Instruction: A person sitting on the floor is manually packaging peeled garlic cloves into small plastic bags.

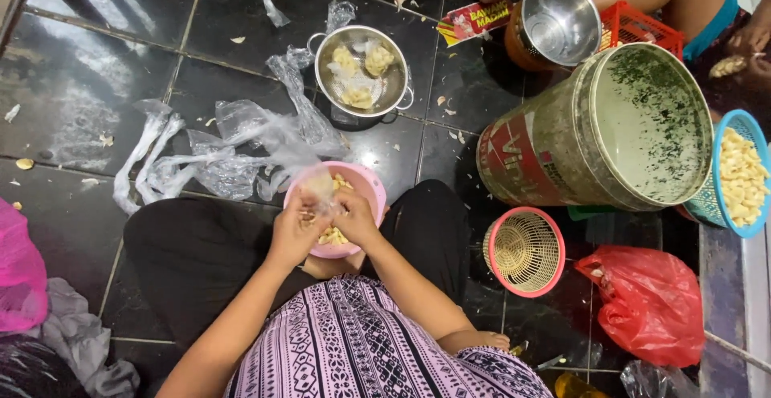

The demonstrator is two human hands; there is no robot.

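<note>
Both hands meet over a pink bowl (363, 183) that rests in the person's lap. The left hand (295, 231) is curled shut, fingers pinching a small pale piece of dough against a bit of clear plastic wrap (323, 185); the right hand (354, 215) is likewise closed, its fingertips pressed onto the same piece from the other side. The step in hand looks like peeling or separating a pale lump from its wrapper above the bowl, where more pale lumps already lie; the next move would seem to call for a firm pinch with one hand while the other pulls the film free. Just beyond the bowl, crumpled clear plastic bags (217, 161) spread to the left over the dark tiled floor (88, 85), and farther off stands a metal colander (363, 73) with a few pale lumps. To the right lie a large tipped drum (598, 129), a small pink woven basket (526, 251), a red plastic bag (650, 306) and a blue basket (743, 175) of pale pieces. What exactly sits between the fingertips is hard to make out, and another person at the far right is cut off.
</note>
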